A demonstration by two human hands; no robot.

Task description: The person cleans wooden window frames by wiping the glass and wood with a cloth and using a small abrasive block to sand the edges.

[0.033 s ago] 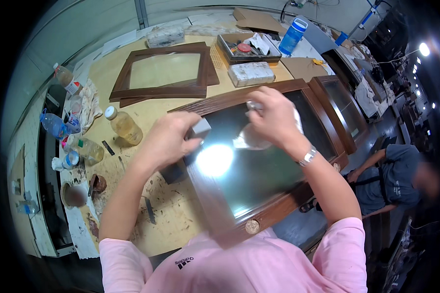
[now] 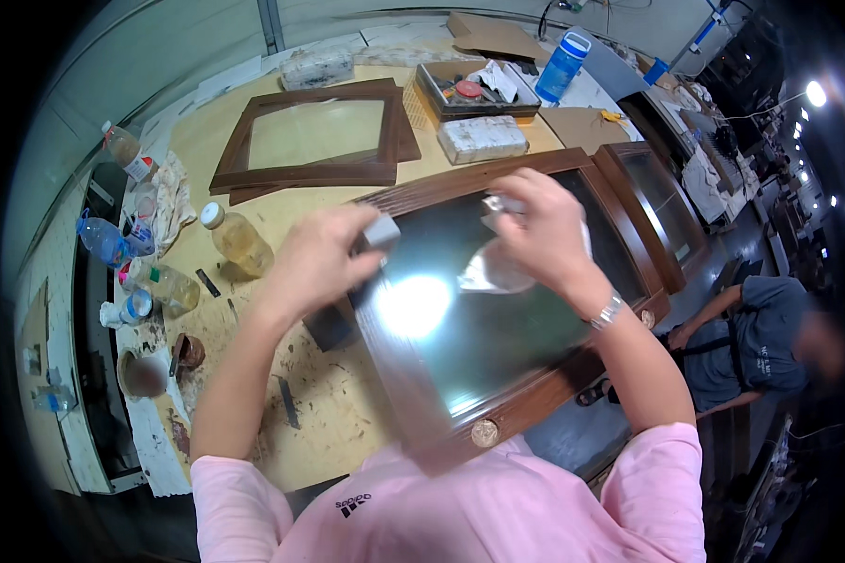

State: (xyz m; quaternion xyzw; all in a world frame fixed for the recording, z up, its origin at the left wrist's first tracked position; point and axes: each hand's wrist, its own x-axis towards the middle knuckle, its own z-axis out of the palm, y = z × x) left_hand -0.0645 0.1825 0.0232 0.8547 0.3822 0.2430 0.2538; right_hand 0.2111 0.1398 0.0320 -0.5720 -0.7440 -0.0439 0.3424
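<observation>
- The left hand (image 2: 324,258) is clenched around a small grey block (image 2: 381,231), pressing it on the left rail of a dark wooden glazed door (image 2: 498,319).
- The right hand (image 2: 540,230) is bunched around a crumpled white cloth (image 2: 498,267) that lies on the door's glass near its far end.
- The glazed door lies flat across the near right part of the tabletop (image 2: 329,413), its near corner overhanging the edge toward the person; a round brass knob (image 2: 484,433) sits on its near rail.
- A second framed panel (image 2: 314,141) lies flat toward the far left of the tabletop, well apart from the hands.
- A bottle of yellowish liquid (image 2: 238,240) stands near the left edge, just beside the left forearm.
- A white brick-shaped block (image 2: 483,138) rests beyond the door, and a tray of small items (image 2: 474,89) behind it.
- Another person (image 2: 760,347) is seated to the right, below tabletop level.
</observation>
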